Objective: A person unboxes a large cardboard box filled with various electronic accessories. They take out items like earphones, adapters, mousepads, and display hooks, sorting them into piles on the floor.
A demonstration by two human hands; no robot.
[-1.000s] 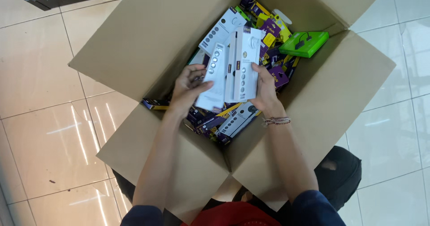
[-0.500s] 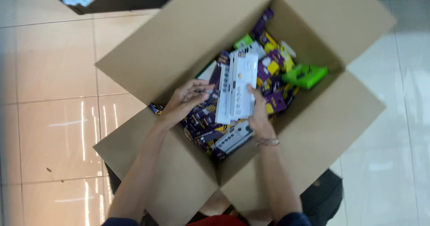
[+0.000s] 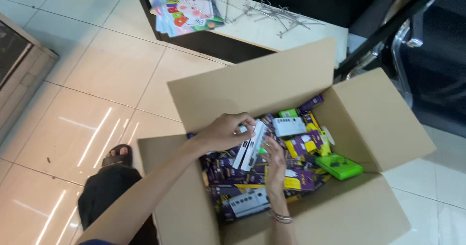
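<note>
My left hand point(image 3: 224, 133) grips the top of a stack of flat white packages point(image 3: 250, 148), fingers curled over its upper edge, near the cardboard box's point(image 3: 272, 87) left wall. My right hand point(image 3: 274, 163) presses open fingers against the stack's lower side. The stack stands tilted above the purple and yellow packets point(image 3: 303, 145); nothing seems lifted out yet, and most of the sorting remains.

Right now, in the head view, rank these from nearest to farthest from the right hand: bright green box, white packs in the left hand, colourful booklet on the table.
1. white packs, just left of the right hand
2. bright green box, right side
3. colourful booklet, outside, top left
</note>
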